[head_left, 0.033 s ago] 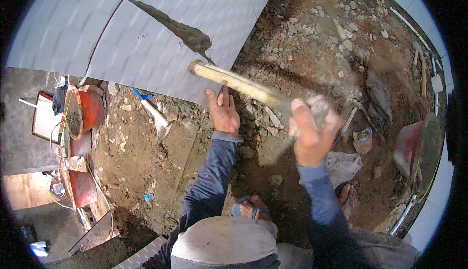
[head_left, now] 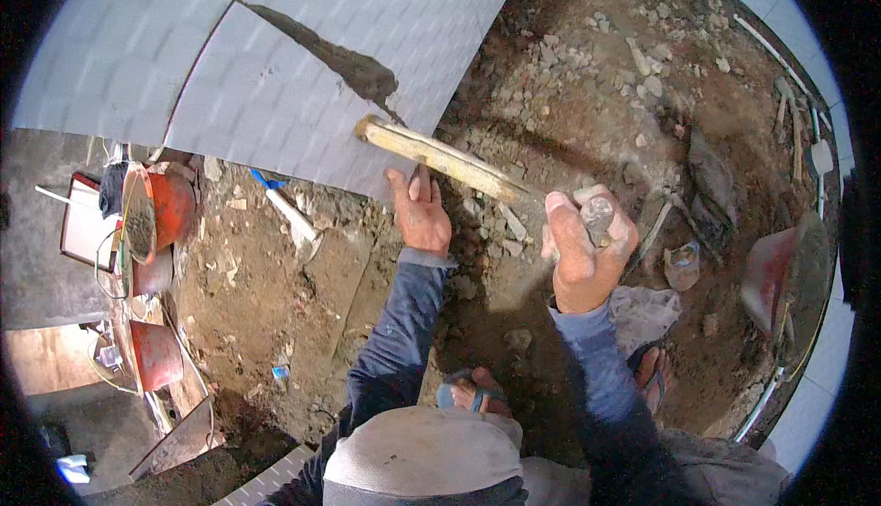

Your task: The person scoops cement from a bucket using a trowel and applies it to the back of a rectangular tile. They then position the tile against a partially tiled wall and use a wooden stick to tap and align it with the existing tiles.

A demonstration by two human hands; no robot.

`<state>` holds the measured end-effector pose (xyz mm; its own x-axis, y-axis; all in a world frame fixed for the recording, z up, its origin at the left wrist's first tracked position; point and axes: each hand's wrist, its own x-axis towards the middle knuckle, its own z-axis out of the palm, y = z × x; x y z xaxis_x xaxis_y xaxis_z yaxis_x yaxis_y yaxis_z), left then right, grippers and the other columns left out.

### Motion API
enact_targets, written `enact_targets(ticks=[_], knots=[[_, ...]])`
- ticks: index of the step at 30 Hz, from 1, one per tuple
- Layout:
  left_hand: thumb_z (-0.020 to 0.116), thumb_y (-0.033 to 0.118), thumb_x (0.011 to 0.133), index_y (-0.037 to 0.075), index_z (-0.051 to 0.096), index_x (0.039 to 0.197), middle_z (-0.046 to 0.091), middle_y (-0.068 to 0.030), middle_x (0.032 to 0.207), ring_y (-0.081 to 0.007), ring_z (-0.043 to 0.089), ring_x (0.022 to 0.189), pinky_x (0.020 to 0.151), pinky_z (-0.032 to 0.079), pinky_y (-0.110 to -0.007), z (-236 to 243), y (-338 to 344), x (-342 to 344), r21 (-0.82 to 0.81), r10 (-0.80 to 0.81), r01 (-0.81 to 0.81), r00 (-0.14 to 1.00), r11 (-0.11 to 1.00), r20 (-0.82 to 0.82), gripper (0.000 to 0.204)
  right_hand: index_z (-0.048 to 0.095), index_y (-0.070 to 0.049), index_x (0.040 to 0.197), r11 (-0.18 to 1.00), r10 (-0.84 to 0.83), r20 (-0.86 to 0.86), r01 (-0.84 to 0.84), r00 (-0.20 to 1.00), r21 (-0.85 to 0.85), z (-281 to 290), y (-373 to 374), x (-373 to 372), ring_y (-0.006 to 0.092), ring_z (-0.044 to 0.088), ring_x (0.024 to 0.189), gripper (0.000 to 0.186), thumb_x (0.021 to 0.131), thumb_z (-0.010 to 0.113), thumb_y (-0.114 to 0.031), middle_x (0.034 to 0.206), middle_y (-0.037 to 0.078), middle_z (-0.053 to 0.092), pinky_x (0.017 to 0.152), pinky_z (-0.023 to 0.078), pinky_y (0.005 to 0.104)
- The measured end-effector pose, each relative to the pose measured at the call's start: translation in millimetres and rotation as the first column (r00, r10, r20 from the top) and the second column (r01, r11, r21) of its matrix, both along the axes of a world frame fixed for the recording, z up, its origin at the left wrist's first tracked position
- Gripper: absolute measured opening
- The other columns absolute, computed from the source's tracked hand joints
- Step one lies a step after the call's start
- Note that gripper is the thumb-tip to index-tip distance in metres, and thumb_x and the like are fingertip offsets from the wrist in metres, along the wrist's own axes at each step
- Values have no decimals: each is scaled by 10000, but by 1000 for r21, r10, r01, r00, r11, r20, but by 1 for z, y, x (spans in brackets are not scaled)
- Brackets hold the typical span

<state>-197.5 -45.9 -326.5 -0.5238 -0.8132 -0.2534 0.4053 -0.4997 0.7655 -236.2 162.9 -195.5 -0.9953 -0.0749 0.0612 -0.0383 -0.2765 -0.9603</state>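
My left hand (head_left: 424, 222) lies palm up at the near corner of a pale grey tile (head_left: 284, 102), its fingers stretched out against the edge. Just above the fingertips a yellowish wooden bar (head_left: 440, 159) lies slantwise, one end over the tile. My right hand (head_left: 587, 254) is closed around a tool handle with a round, greyish end (head_left: 598, 214), beside the bar's other end. The rest of that tool is hidden by the fist, so its kind is unclear. Wet grey mortar (head_left: 344, 56) streaks the tile top.
Rubble and soil (head_left: 606, 75) spread to the right of the tile. A red mortar pan (head_left: 771, 272) stands at far right, near a crumpled plastic bag (head_left: 645, 311). Orange buckets (head_left: 170, 208) line the left side. A white tool with a blue end (head_left: 289, 212) lies on the dirt.
My right hand was smeared by motion and now shows sharply, at nearly the same place. My left hand, the tile and the wooden bar look unchanged.
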Motion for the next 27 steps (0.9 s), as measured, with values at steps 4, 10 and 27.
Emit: enact_targets(ticks=[4, 10, 27], knots=[[578, 588, 943, 122, 339, 1478, 525, -103, 1325, -222, 489, 1259, 1149, 285, -421, -3, -3, 1, 71, 62, -61, 998, 996, -3, 749, 606, -43, 777, 999, -5, 77, 9, 997, -53, 12, -1, 13, 66, 493, 508, 150, 852, 720, -104, 638, -5, 577, 466, 373, 269], [636, 554, 924, 73, 338, 1477, 570, -31, 991, -209, 501, 1273, 1156, 276, -382, -2, -1, -5, 138, 108, -100, 993, 985, -47, 791, 563, -51, 727, 998, -63, 22, 63, 998, -8, 39, -3, 19, 67, 462, 557, 178, 811, 720, -63, 620, -26, 513, 501, 358, 279], [598, 545, 949, 15, 286, 1498, 498, -109, 1395, -255, 371, 1437, 1195, 209, -418, -14, -8, -2, 163, 64, -45, 991, 986, -114, 825, 557, -53, 787, 994, -105, -125, 105, 987, -8, 79, -4, 25, 122, 520, 526, 140, 809, 684, -108, 622, 7, 521, 500, 398, 273]])
